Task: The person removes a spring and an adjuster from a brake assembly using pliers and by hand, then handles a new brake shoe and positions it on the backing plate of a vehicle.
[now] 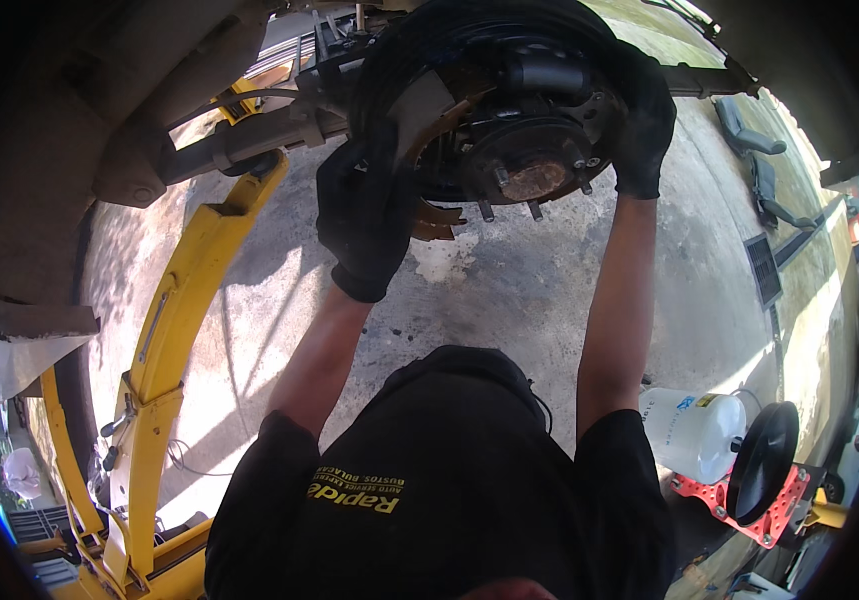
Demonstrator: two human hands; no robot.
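Observation:
A rusty wheel hub (534,178) with several studs sits in a dark drum brake backing plate (449,60) under a raised vehicle. My left hand (367,215), in a black glove, is raised against the plate's left edge, gripping the curved brake shoe (436,218) there. My right hand (642,125), also gloved in black, grips the assembly's right side beside the hub. Both forearms reach up from my black shirt at the bottom.
A yellow lift arm (181,320) runs from the lower left up to the axle (249,140). A white plastic jug (694,432) and a black round drum on a red stand (761,462) sit on the concrete at lower right. A floor drain grate (764,268) lies to the right.

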